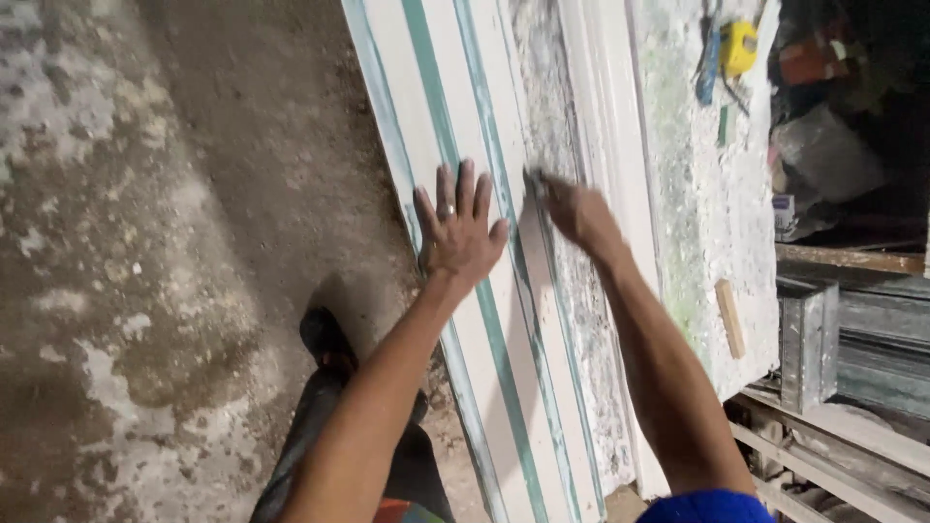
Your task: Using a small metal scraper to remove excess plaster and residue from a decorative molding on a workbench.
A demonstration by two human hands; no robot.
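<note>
- L hand (457, 232): flat on the white panel (484, 145), palm down, fingers (444, 194) spread wide, gripping nothing. Ring on one finger.
- R hand (573, 211): just at 3 o'clock of L hand, blurred; fingers closed round sth small & dark (536, 178) at its tip, pressed to the panel. Can't tell what the item is.
- White panel: long moulded board w/ green-edged grooves running approx 12 to 6 o'clock, lying tilted across the frame, both hands on its mid part. Rough, speckled strip (557, 107) runs along it right by the R hand.
- Work surface (707, 213): at 3 o'clock of the panel, crusted w/ white & greenish residue.
- Yellow tape measure (738, 46): at 1 o'clock, far end of the surface, well apart from hands.
- Small wood block (730, 318): on the surface near its 4 o'clock edge.
- Grey metal box (809, 339): beside the surface at 4 o'clock.
- Concrete floor (145, 242): at 9 o'clock, patchy w/ pale stains; person's dark shoe (325, 334) at 7 o'clock, by the panel's edge.
</note>
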